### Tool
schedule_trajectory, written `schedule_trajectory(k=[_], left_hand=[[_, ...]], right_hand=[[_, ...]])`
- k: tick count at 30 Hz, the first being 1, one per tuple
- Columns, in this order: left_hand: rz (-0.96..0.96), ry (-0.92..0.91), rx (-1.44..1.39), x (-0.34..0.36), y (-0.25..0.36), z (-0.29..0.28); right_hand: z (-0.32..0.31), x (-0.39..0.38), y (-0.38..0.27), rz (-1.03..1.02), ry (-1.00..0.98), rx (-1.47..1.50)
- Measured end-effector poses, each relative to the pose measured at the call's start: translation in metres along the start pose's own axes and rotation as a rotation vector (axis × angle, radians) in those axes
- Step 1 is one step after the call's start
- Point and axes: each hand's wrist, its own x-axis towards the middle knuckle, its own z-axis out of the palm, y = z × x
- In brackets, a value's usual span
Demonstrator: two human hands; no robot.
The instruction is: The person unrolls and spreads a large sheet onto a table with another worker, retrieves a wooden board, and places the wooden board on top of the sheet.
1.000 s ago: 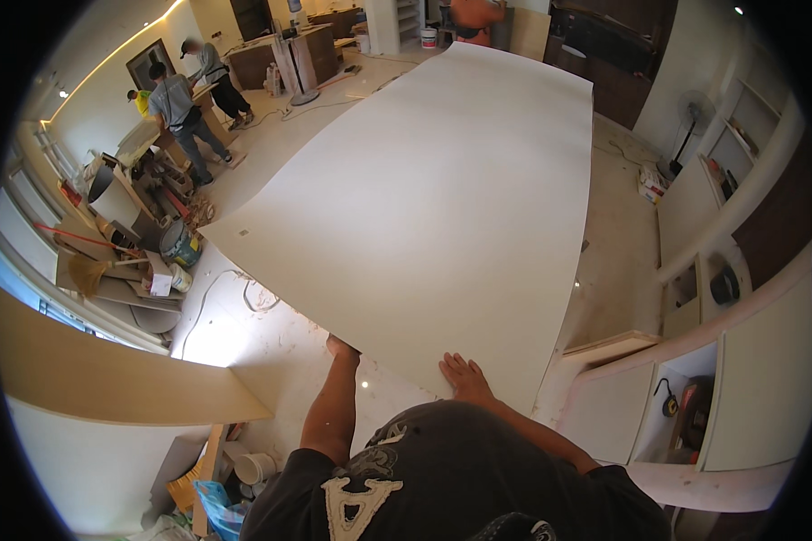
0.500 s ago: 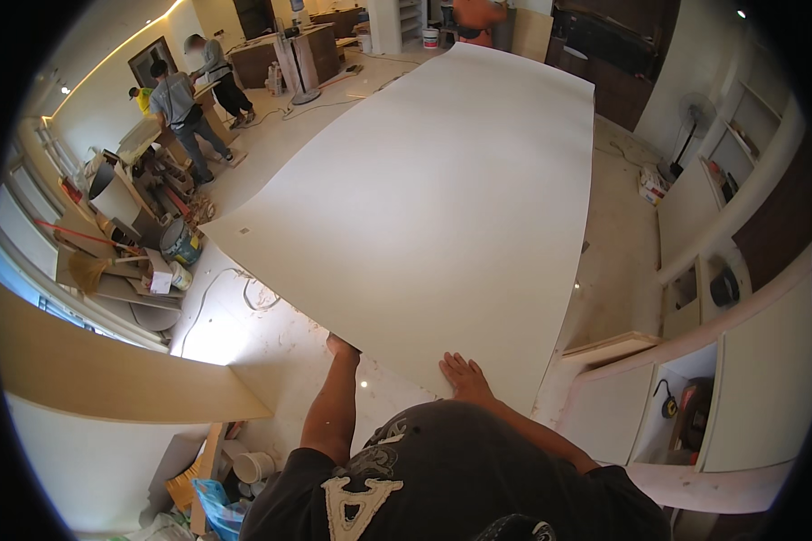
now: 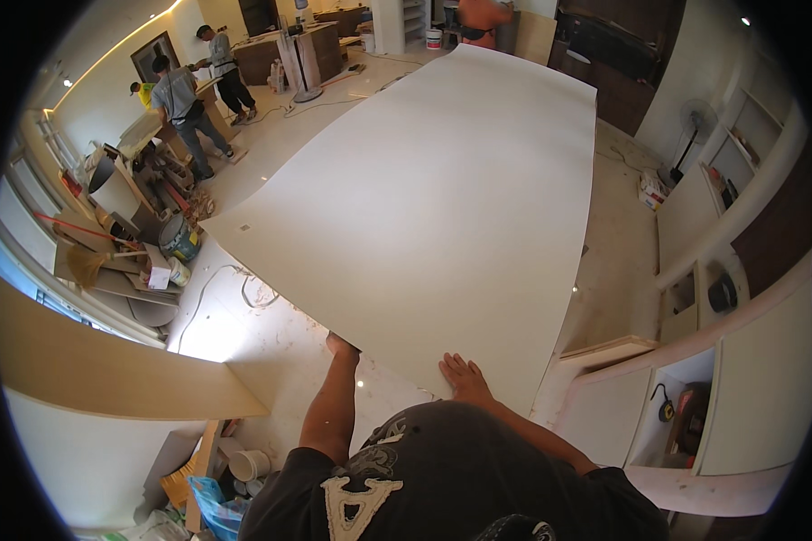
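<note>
A large, thin white sheet [image 3: 406,207] stretches from just before me far into the room, its left corner curling slightly upward. At its near left edge is my left hand [image 3: 341,344], closed on the edge with its fingers tucked underneath and mostly hidden. My right hand [image 3: 463,374] rests palm down on top of the sheet near its closest corner, fingers stretched out. A small square label [image 3: 244,227] sits near the left corner. What bears the sheet from below is hidden.
Two people [image 3: 180,113] work at a bench on the left, with another partly behind; a person in orange [image 3: 480,22] stands beyond the far end. Left are a broom [image 3: 90,263] and buckets [image 3: 179,236]. White cabinets [image 3: 767,379] line the right. A cable [image 3: 189,311] crosses the floor.
The view has shifted very slightly. Both hands keep their places on the sheet. At the back left, a person at the bench holds their head a little higher.
</note>
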Motion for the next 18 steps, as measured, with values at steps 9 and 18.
schedule_trajectory(k=[9,18], left_hand=[[-0.064,-0.052,-0.333,-0.012,0.037,-0.016],[-0.265,-0.083,-0.993,-0.001,-0.014,-0.022]], right_hand=[[0.0,-0.005,0.008,0.053,-0.001,0.005],[-0.008,0.004,-0.013,-0.016,-0.018,0.031]])
